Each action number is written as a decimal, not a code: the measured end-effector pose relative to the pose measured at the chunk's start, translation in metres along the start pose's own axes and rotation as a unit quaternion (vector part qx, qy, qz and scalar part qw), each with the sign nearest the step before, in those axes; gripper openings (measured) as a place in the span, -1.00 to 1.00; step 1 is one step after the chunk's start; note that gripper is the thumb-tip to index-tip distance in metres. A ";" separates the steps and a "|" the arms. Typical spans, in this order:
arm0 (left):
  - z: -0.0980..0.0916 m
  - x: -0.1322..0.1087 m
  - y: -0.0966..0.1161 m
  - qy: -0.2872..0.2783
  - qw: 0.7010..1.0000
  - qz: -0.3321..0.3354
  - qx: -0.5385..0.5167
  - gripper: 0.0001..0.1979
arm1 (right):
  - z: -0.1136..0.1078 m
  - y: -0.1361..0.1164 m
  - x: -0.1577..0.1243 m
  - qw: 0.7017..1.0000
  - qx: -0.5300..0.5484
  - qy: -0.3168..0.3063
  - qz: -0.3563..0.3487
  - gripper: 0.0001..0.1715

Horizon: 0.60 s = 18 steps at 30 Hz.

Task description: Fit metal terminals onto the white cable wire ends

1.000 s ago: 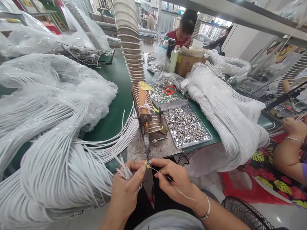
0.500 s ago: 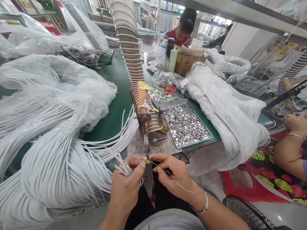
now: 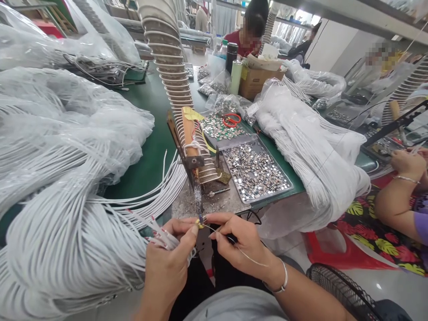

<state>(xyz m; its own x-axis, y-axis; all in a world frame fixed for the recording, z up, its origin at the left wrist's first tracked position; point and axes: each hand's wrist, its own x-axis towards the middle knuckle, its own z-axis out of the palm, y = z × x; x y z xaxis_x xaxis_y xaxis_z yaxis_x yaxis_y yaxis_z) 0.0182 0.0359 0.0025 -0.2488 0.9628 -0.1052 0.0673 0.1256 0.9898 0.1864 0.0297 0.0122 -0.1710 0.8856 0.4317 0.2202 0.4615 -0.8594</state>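
At the tip of a clamped soldering iron [image 3: 198,196], both my hands meet. My left hand [image 3: 170,256] is closed around several white cables [image 3: 165,238] with red-tipped ends. Its thumb and forefinger wear yellow covering at the tips, beside the iron's tip; the small part pinched there is mostly hidden. My right hand [image 3: 240,243] is closed on a thin solder wire [image 3: 249,258], which trails back over the palm toward the wrist. The right forefinger reaches to the iron's tip, close to a small metal piece too tiny to name.
A tray of small metal connectors [image 3: 257,171] lies right of the iron, with green circuit pieces and orange-handled scissors [image 3: 231,120] behind. Cable bundles flank the green table [image 3: 157,98]. A ribbed hose [image 3: 170,67] rises over the iron. Co-workers sit opposite and at right.
The view has shifted slightly, so the bench and iron appear further left. My hands stay at the iron's tip, and the cables in my left hand fan out more to the left.
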 end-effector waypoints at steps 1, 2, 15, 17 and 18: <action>-0.001 0.000 -0.004 -0.012 1.000 -0.010 -0.019 -0.77 | 0.000 0.001 -0.001 1.000 0.000 -0.004 0.000 -0.83; -0.001 0.000 -0.008 -0.022 0.999 -0.018 -0.036 -0.78 | 0.000 0.002 -0.001 1.000 0.000 -0.006 0.002 -0.83; -0.003 -0.003 -0.023 -0.045 0.993 -0.049 -0.094 -0.82 | -0.003 0.003 -0.005 0.999 0.017 -0.018 0.027 -0.87; -0.003 -0.009 -0.023 -0.058 0.993 -0.049 -0.086 -0.81 | 0.001 0.005 -0.006 0.999 0.019 -0.015 0.040 -0.90; -0.003 -0.013 -0.024 -0.071 0.993 -0.056 -0.080 -0.79 | 0.004 0.008 -0.008 0.999 0.018 -0.015 0.047 -0.91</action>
<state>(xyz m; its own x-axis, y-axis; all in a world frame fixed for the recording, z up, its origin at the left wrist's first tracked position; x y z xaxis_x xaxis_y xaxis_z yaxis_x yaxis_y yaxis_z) 0.0170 0.0199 -0.0201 -0.1068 0.9704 -0.2167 -0.1095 0.2051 0.9726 0.1858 0.0262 0.0012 -0.1803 0.9226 0.3411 0.2018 0.3741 -0.9052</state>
